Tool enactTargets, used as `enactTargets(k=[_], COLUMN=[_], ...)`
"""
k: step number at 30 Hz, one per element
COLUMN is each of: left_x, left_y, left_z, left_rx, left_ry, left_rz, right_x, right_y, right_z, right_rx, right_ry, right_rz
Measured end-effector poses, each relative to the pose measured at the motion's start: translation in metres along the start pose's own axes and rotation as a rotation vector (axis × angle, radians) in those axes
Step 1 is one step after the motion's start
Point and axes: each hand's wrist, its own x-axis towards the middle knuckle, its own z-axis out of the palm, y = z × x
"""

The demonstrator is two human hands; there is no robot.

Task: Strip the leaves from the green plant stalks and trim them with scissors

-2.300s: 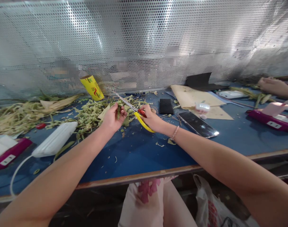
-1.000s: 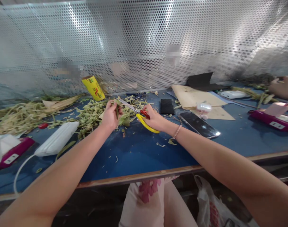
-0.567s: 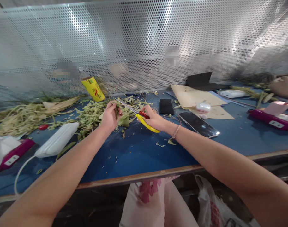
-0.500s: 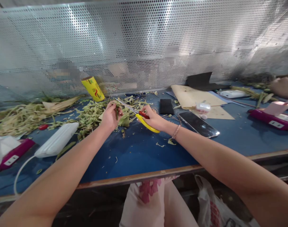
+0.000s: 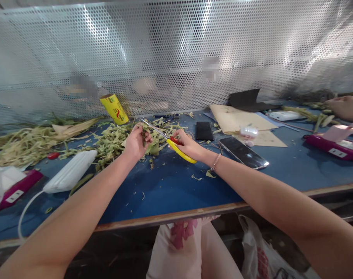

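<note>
My right hand [image 5: 187, 145] grips scissors [image 5: 180, 152] with yellow and red handles, fingers wrapped round them. The metal blades point up and left, and their tips reach just past my left hand [image 5: 136, 142]. That hand is closed, with its fingers curled round a bit of green plant stem or leaf, mostly hidden by the fingers. Behind and to the left of it lies a heap of pale green plant cuttings [image 5: 111, 139].
A yellow tube [image 5: 114, 110] leans against the perforated metal screen [image 5: 176, 46]. On the left are a white power bank [image 5: 70, 172] and a purple power strip [image 5: 18, 190]. A phone [image 5: 243, 153], a black wallet-like item [image 5: 204, 131] and brown paper [image 5: 237, 118] lie right. Another person's hand [image 5: 346, 107] shows far right.
My hands and the scissors have barely shifted; the blades sit slightly higher and look closer together. At the far right, the other person's hand has moved a little left.
</note>
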Motion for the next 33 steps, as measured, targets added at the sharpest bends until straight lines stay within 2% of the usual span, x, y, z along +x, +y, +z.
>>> enactTargets(k=[5, 12, 15, 18, 20, 25, 33], left_x=[0.000, -0.001, -0.002, -0.001, -0.001, -0.001, 0.000], left_y=[-0.001, 0.001, 0.001, 0.000, -0.001, -0.002, -0.005], left_z=[0.001, 0.001, 0.001, 0.001, 0.000, 0.001, -0.001], left_rx=[0.005, 0.014, 0.009, 0.019, 0.029, 0.038, 0.048], left_ry=[0.033, 0.005, 0.007, 0.004, 0.001, -0.012, -0.039], left_rz=[-0.011, -0.003, -0.005, -0.004, -0.002, 0.009, 0.036], right_x=[-0.002, 0.000, 0.000, -0.001, -0.003, -0.007, -0.007], right_y=[-0.008, -0.004, -0.002, -0.004, -0.008, -0.015, -0.020], right_z=[0.000, -0.007, -0.011, -0.014, -0.014, -0.015, -0.026], right_rx=[0.204, 0.210, 0.010, -0.287, -0.408, -0.589, -0.783], right_ry=[-0.058, -0.122, -0.110, -0.034, 0.001, 0.047, -0.015], right_rz=[0.109, 0.068, -0.002, -0.075, -0.078, -0.061, -0.128])
